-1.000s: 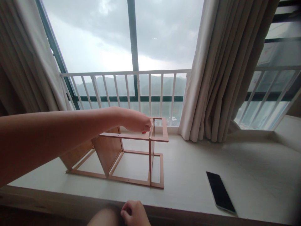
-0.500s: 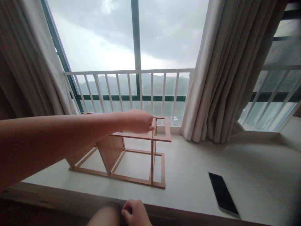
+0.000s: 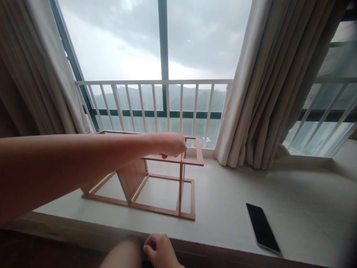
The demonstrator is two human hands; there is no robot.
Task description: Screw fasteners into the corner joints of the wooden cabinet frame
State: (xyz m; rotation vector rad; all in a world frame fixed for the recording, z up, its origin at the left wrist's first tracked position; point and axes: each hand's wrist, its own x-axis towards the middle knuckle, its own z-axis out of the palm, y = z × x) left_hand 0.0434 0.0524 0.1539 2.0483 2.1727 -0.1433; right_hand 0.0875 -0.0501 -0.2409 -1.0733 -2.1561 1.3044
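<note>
Atop wooden frame — left hand, fingers hidden, grip unclear; right hand curled, perhaps empty — cropped.

left hand fingertips hidden against frame, right hand cut off

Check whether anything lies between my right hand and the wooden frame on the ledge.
Nothing visible does. Only bare ledge lies between the right hand at the near edge and the wooden frame. The phone lies off to the right; the left hand rests on the frame's top rail.
</note>
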